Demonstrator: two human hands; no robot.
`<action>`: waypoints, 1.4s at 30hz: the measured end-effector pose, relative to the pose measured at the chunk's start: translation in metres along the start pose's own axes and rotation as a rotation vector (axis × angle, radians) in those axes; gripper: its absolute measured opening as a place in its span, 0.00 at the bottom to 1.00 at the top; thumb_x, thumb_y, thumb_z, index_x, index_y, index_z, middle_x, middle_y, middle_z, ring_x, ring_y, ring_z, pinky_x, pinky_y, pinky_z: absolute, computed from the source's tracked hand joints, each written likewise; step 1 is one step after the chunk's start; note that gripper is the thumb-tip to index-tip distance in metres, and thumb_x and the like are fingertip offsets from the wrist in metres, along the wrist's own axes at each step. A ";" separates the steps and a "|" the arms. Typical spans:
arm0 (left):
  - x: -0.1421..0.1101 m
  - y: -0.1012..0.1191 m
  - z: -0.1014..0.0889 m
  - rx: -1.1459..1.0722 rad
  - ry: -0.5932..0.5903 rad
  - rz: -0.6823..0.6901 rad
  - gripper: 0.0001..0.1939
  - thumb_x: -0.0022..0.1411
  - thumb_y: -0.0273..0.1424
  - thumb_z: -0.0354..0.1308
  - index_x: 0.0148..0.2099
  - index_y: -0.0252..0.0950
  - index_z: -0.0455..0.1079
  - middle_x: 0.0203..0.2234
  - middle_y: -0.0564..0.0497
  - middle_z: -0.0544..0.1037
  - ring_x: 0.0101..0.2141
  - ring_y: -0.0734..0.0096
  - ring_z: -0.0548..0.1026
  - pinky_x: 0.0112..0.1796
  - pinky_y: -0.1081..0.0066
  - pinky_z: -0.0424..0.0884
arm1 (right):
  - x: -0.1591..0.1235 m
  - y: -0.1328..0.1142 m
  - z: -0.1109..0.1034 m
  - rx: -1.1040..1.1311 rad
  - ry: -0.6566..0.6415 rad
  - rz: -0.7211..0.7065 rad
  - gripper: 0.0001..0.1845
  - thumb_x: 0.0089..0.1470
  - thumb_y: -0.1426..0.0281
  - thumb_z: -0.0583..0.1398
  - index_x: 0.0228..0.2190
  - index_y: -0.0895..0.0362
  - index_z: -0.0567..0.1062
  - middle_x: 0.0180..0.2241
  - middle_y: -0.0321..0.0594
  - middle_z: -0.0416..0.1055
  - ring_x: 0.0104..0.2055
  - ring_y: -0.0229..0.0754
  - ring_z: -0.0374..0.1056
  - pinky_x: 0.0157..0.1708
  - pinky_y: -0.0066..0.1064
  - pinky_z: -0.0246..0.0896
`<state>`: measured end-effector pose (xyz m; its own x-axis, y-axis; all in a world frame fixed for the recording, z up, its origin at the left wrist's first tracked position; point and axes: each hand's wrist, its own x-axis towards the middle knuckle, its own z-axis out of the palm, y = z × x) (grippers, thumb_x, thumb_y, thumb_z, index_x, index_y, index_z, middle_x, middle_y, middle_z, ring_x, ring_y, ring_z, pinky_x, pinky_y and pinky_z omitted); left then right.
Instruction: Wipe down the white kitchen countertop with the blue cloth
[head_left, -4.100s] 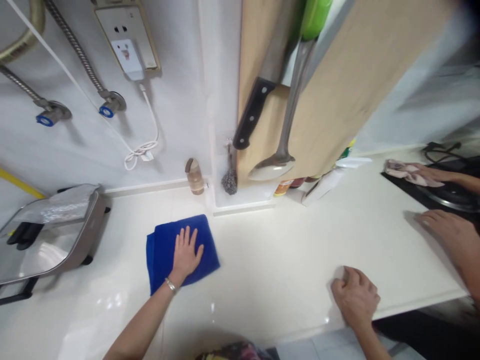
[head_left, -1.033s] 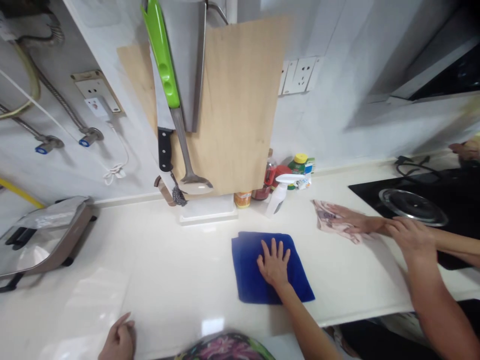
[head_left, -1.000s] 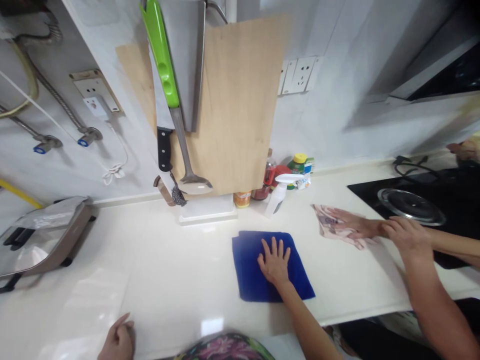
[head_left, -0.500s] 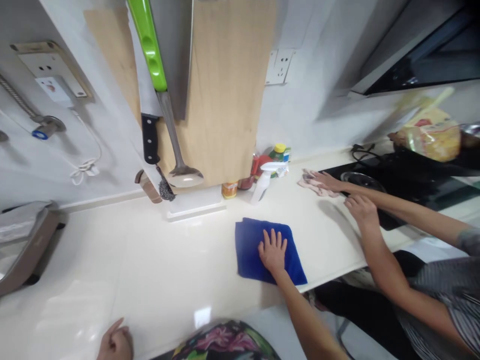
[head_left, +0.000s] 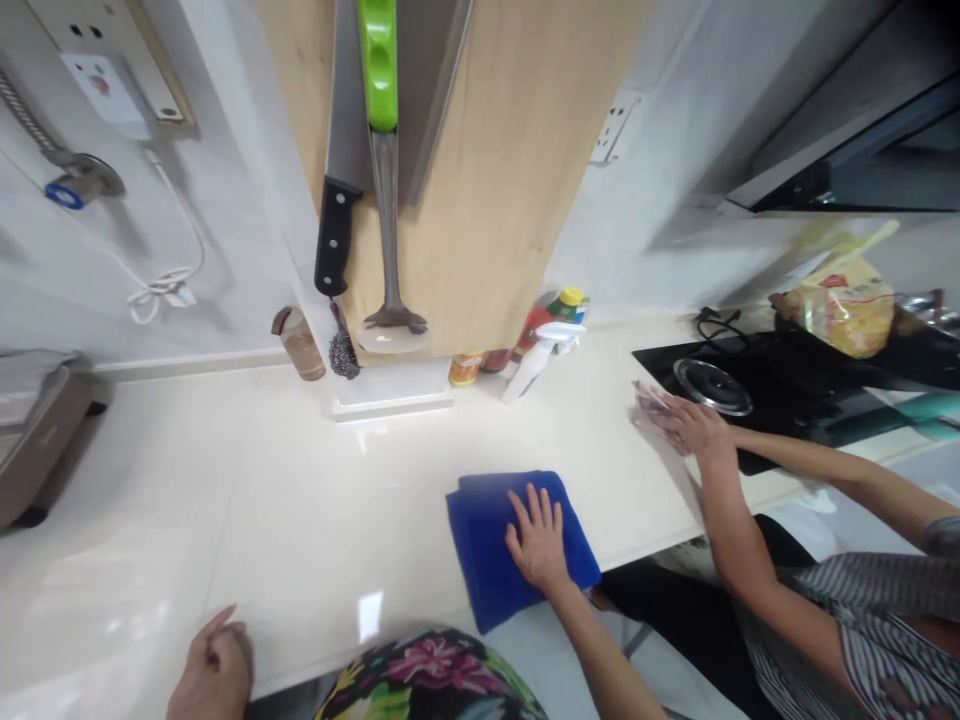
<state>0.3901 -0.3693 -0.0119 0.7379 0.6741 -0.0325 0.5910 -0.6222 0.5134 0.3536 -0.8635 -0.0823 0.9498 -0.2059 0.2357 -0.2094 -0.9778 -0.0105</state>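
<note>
My right hand (head_left: pixel 541 545) lies flat with spread fingers on a folded blue cloth (head_left: pixel 487 545) on the white counter (head_left: pixel 337 520). The cloth's near corner reaches past the counter's front edge. At the lower left, my left hand (head_left: pixel 214 665) rests near that edge, index finger stretched and the other fingers loosely curled; nothing shows in it. Beyond the cloth stands a white spray bottle (head_left: pixel 529 370), beside an orange-labelled jar (head_left: pixel 466 369) and a green bottle with a yellow cap (head_left: pixel 568 305).
To the right, another person's hands (head_left: pixel 697 425) press a pinkish rag (head_left: pixel 652 408) beside the black cooktop (head_left: pixel 784 375). A green-handled ladle (head_left: pixel 386 210) and a black-handled knife (head_left: pixel 335 235) hang ahead over a wooden board (head_left: pixel 495 180). A brown-sided appliance (head_left: pixel 45 440) stands left.
My right hand has drawn the blue cloth toward the counter's front edge. The other person's two hands have come together on the rag and moved nearer. My view has shifted slightly.
</note>
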 end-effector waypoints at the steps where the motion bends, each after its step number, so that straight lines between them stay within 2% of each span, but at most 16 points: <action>1: 0.000 0.000 0.000 0.008 0.000 -0.004 0.18 0.63 0.36 0.48 0.51 0.47 0.74 0.39 0.54 0.83 0.26 0.69 0.73 0.28 0.71 0.63 | 0.007 0.007 0.003 -0.010 0.003 0.021 0.33 0.62 0.64 0.51 0.67 0.50 0.56 0.72 0.46 0.40 0.73 0.60 0.36 0.67 0.60 0.40; 6: -0.002 0.002 -0.002 0.032 0.019 -0.001 0.18 0.64 0.36 0.49 0.51 0.46 0.75 0.36 0.54 0.83 0.24 0.70 0.72 0.27 0.72 0.63 | 0.045 0.032 0.022 -0.069 0.027 0.156 0.34 0.62 0.64 0.50 0.68 0.51 0.55 0.72 0.49 0.43 0.72 0.63 0.38 0.66 0.63 0.40; 8: -0.001 0.002 -0.003 0.043 -0.002 -0.009 0.17 0.64 0.36 0.49 0.50 0.46 0.75 0.34 0.54 0.83 0.23 0.70 0.71 0.27 0.72 0.63 | 0.063 0.032 0.029 -0.097 0.039 0.199 0.35 0.61 0.64 0.51 0.68 0.53 0.55 0.71 0.53 0.44 0.72 0.66 0.39 0.64 0.66 0.40; 11: 0.001 -0.002 -0.003 0.066 -0.043 -0.029 0.17 0.64 0.37 0.50 0.50 0.46 0.76 0.33 0.53 0.83 0.23 0.68 0.72 0.27 0.71 0.63 | 0.091 0.017 0.037 -0.126 0.056 0.225 0.35 0.61 0.64 0.51 0.68 0.56 0.55 0.70 0.60 0.47 0.71 0.71 0.40 0.61 0.70 0.42; 16: 0.003 -0.008 -0.001 0.082 -0.055 -0.010 0.18 0.66 0.39 0.48 0.52 0.47 0.74 0.34 0.52 0.83 0.26 0.65 0.74 0.28 0.70 0.64 | 0.137 -0.038 0.043 -0.099 0.089 0.228 0.34 0.62 0.64 0.49 0.66 0.61 0.58 0.67 0.66 0.50 0.70 0.75 0.41 0.58 0.73 0.44; 21: -0.001 -0.006 -0.001 0.072 -0.047 -0.013 0.18 0.67 0.38 0.47 0.52 0.45 0.74 0.31 0.53 0.82 0.26 0.67 0.74 0.29 0.71 0.64 | 0.158 -0.111 0.044 0.004 0.104 0.200 0.33 0.61 0.66 0.50 0.65 0.64 0.59 0.67 0.70 0.48 0.69 0.78 0.40 0.58 0.76 0.43; 25: -0.003 -0.005 -0.001 0.039 -0.043 -0.046 0.18 0.67 0.38 0.47 0.52 0.44 0.75 0.27 0.54 0.80 0.26 0.68 0.74 0.30 0.72 0.64 | 0.161 -0.179 0.037 0.112 0.032 0.092 0.35 0.60 0.66 0.51 0.66 0.64 0.57 0.68 0.68 0.46 0.70 0.76 0.37 0.59 0.78 0.37; 29: -0.003 -0.011 0.002 0.013 -0.065 -0.085 0.19 0.67 0.38 0.48 0.52 0.42 0.75 0.25 0.54 0.79 0.25 0.69 0.73 0.30 0.72 0.64 | 0.161 -0.250 0.026 0.188 -0.053 -0.048 0.36 0.59 0.64 0.52 0.66 0.64 0.57 0.70 0.65 0.44 0.71 0.75 0.34 0.61 0.76 0.32; 33: -0.005 -0.019 0.007 0.003 -0.056 -0.085 0.19 0.67 0.38 0.48 0.52 0.42 0.76 0.27 0.54 0.79 0.25 0.71 0.73 0.30 0.73 0.63 | 0.164 -0.309 0.016 0.253 -0.153 -0.252 0.38 0.60 0.62 0.53 0.67 0.64 0.55 0.70 0.62 0.41 0.71 0.75 0.33 0.63 0.74 0.26; 37: -0.006 -0.022 0.009 0.020 -0.038 -0.092 0.18 0.67 0.37 0.48 0.51 0.42 0.77 0.23 0.55 0.78 0.24 0.72 0.72 0.30 0.74 0.62 | 0.171 -0.342 0.006 0.302 -0.247 -0.541 0.39 0.60 0.59 0.54 0.68 0.59 0.54 0.71 0.58 0.40 0.72 0.70 0.32 0.66 0.69 0.23; 39: -0.006 -0.021 0.008 0.021 -0.028 -0.090 0.18 0.67 0.36 0.49 0.51 0.42 0.77 0.22 0.55 0.77 0.24 0.72 0.72 0.30 0.74 0.62 | 0.174 -0.346 0.003 0.319 -0.266 -0.637 0.37 0.61 0.59 0.53 0.68 0.57 0.54 0.72 0.55 0.40 0.73 0.68 0.32 0.67 0.67 0.24; 42: -0.004 -0.019 0.005 0.015 -0.033 -0.088 0.17 0.67 0.36 0.49 0.51 0.43 0.77 0.23 0.56 0.77 0.24 0.72 0.72 0.29 0.74 0.62 | 0.171 -0.339 -0.001 0.342 -0.262 -0.675 0.35 0.64 0.58 0.51 0.68 0.55 0.54 0.72 0.53 0.41 0.73 0.65 0.33 0.68 0.64 0.27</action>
<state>0.3778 -0.3621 -0.0252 0.6933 0.7130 -0.1048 0.6583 -0.5673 0.4947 0.5864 -0.5673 -0.0372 0.8786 0.4734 0.0625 0.4727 -0.8437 -0.2543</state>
